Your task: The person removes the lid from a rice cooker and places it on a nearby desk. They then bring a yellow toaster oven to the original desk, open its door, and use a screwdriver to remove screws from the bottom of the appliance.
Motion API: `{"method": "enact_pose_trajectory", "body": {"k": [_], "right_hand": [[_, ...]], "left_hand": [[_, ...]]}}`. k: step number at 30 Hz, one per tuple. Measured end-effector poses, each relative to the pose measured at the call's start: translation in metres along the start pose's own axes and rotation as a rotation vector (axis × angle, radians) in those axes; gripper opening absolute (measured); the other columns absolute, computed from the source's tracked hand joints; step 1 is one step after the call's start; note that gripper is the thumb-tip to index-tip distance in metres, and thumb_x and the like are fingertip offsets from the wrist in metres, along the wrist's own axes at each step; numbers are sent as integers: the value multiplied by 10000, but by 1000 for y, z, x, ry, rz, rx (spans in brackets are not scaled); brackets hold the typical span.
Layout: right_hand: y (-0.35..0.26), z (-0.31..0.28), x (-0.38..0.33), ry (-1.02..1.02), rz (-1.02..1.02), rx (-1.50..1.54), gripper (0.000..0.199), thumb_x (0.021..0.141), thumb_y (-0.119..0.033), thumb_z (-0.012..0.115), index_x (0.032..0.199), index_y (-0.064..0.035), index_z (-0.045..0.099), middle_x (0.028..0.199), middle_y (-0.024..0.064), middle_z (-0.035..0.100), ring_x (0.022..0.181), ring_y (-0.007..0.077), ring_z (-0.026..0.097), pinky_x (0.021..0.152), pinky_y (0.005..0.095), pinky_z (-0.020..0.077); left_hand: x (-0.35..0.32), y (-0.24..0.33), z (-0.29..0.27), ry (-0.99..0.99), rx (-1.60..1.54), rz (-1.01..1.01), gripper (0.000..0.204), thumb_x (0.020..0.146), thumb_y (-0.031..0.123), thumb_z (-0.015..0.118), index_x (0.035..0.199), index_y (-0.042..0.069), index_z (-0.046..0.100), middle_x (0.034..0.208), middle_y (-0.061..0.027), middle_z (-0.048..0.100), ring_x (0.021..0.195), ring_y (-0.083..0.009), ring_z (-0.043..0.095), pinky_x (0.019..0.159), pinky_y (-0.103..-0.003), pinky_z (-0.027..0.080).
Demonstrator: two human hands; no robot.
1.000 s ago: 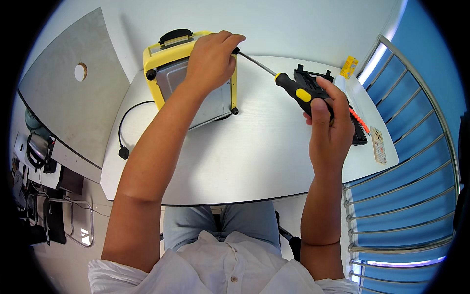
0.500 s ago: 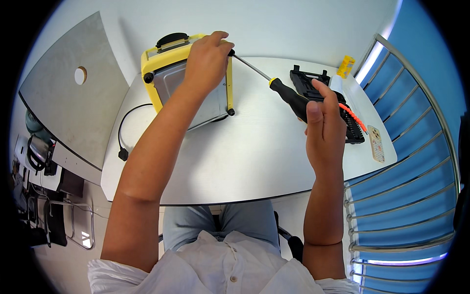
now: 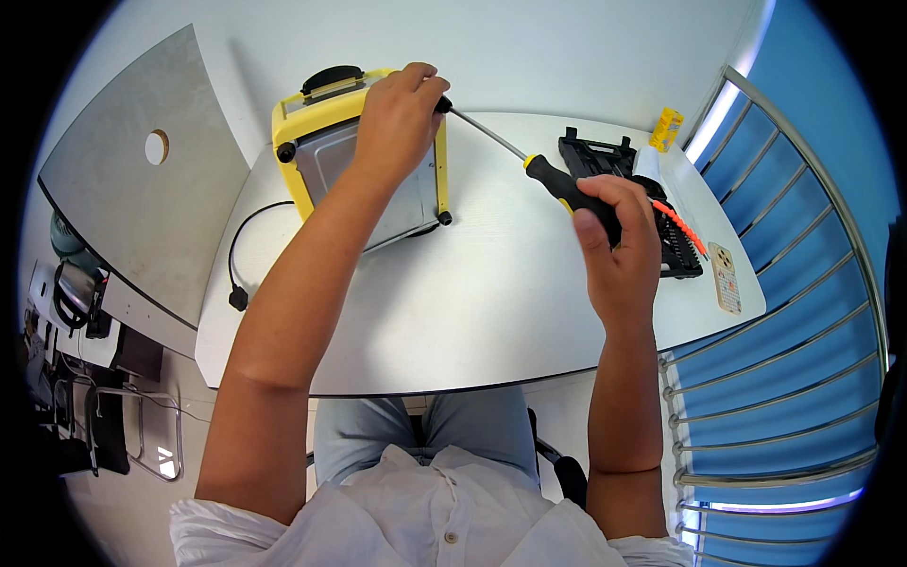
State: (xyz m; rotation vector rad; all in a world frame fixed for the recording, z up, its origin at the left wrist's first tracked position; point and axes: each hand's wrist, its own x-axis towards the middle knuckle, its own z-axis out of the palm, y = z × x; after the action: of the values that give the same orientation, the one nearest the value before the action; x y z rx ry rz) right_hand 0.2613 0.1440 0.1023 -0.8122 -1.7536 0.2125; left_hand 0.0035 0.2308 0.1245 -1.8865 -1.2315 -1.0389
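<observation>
A yellow-framed box appliance [image 3: 293, 178], like a small toaster oven, stands tipped up with its grey metal underside and black feet facing me. My left hand [image 3: 402, 118] is closed over its upper right edge, close to the black foot at that corner. A long screwdriver [image 3: 553, 177] with a black and yellow handle slants from that foot toward me. Its tip meets the foot; the exact contact is too small to make out. My right hand [image 3: 624, 241] is curled around the end of the handle, thumb along the near side.
A black tool case [image 3: 595, 151] with bits lies at the right, an orange flexible shaft [image 3: 682, 229] across it. Beyond are a yellow package [image 3: 666, 129] and a phone [image 3: 726, 279]. A black power cord [image 3: 231, 255] trails left. Metal railings [image 3: 794, 302] border the table's right side.
My right fingers, stretched out and loose before, have curled around the handle. The handle has turned, showing a yellow stripe, and shifted slightly. My left hand stays on the appliance corner.
</observation>
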Motion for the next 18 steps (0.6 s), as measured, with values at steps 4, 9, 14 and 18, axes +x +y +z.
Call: {"method": "enact_pose_trajectory", "body": {"k": [4, 9, 14, 18], "right_hand": [[4, 2, -5, -53, 216, 44, 313, 886, -152, 629, 1183, -70, 578, 848, 59, 632, 705, 113, 568, 636, 260, 455], [7, 12, -11, -130, 398, 140, 348, 852, -81, 650, 1193, -53, 584, 839, 2, 609, 708, 41, 504, 628, 203, 404], [6, 14, -14, -50, 385, 192, 319, 854, -68, 635, 1170, -51, 595, 873, 1, 606, 710, 37, 499, 624, 193, 395], [6, 12, -16, -45, 350, 194, 305, 855, -72, 634, 1157, -48, 601, 888, 4, 607, 714, 39, 502, 630, 192, 400]], "left_hand": [[0, -3, 2, 2, 27, 12, 277, 667, -14, 709, 933, 53, 663, 1124, -90, 621, 971, -299, 607, 857, -390, 481], [0, -4, 3, 4, 29, 14, 250, 677, -18, 704, 914, 53, 668, 1134, -88, 623, 971, -299, 610, 856, -391, 481], [-1, -2, 1, 13, 8, 6, 258, 677, -9, 716, 921, 57, 664, 1116, -82, 631, 970, -299, 609, 848, -393, 482], [-1, -2, 1, 27, -9, 25, 278, 663, -12, 725, 923, 66, 664, 1101, -76, 635, 964, -291, 609, 840, -391, 482]]}}
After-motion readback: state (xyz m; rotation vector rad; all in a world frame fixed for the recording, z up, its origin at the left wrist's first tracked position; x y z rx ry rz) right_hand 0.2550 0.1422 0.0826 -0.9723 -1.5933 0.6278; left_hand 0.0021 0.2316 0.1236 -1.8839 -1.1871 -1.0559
